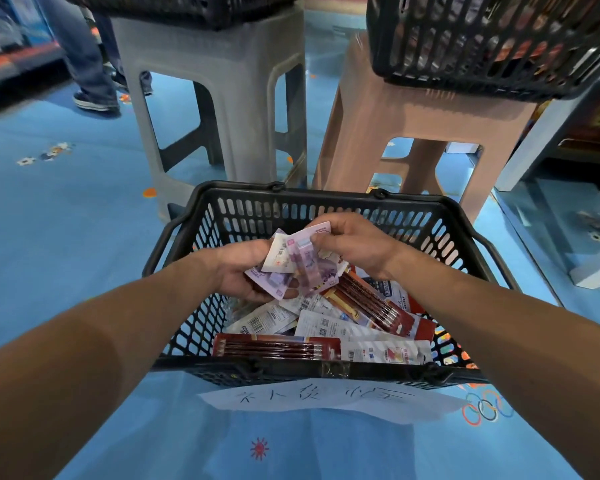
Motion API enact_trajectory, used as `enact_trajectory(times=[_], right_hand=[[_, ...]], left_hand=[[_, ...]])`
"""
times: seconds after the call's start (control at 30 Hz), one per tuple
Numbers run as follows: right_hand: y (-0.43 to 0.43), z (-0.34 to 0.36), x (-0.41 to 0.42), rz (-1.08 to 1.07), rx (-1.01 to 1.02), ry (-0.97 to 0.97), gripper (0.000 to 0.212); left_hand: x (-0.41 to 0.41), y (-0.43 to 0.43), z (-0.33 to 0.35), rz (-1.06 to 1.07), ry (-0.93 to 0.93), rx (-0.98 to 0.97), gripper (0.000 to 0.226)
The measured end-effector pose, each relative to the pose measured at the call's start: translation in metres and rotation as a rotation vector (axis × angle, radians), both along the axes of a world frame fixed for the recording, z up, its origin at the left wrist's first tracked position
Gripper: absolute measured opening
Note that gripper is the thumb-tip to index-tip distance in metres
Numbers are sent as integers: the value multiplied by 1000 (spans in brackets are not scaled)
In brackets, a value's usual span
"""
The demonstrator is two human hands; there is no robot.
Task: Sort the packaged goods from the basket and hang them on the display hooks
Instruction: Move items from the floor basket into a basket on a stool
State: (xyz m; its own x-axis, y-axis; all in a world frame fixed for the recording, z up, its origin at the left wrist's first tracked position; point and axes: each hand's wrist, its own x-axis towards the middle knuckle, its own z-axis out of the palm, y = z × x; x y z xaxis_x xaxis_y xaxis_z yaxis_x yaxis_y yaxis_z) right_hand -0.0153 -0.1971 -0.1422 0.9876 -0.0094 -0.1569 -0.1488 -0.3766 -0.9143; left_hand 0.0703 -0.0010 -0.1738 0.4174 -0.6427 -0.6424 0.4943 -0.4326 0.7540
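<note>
While both hands hang over the black basket [293,195], I hold a fan of purple packets [307,270].
My left hand [241,271] cups them from below, fingers curled round the stack; my right hand [359,245] pinches the top packet's upper edge. Under them red pencil packs [274,348] and white-backed cards [329,328] lie heaped in the basket, which stands on the blue floor [66,237] before a grey stool [222,81] and a brown stool [416,116].

Above the black plastic mesh basket [326,209], the left hand [243,268] is holding several small purple and white card packets [291,265], and the right hand [354,244] is pinching their top edge. Inside the basket, flat red pencil packs [278,346] are lying.
</note>
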Motion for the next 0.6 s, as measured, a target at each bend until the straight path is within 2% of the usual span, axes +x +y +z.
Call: enact_trajectory(times=[0.07, 0.17, 0.27, 0.37, 0.47, 0.6], right_hand=[[-1, 1, 0, -32, 43, 25, 21], [-1, 0, 0, -66, 63, 40, 22], [-1, 0, -2, -40, 71, 62, 22], [-2, 0, -3, 0, 23, 89, 19], [-9, -2, -2, -41, 18, 79, 17], [-15, -3, -2, -75, -21, 56, 17]], left_hand=[[-2, -3, 0, 53, 22, -31, 28], [-1, -5, -1, 105, 62, -46, 50], [6, 0, -2, 123, 77, -68, 58], [8, 4, -1, 177, 98, -107, 53], [9, 4, 3, 253, 141, -191, 39], [15, 5, 5, 283, 68, -169, 40]])
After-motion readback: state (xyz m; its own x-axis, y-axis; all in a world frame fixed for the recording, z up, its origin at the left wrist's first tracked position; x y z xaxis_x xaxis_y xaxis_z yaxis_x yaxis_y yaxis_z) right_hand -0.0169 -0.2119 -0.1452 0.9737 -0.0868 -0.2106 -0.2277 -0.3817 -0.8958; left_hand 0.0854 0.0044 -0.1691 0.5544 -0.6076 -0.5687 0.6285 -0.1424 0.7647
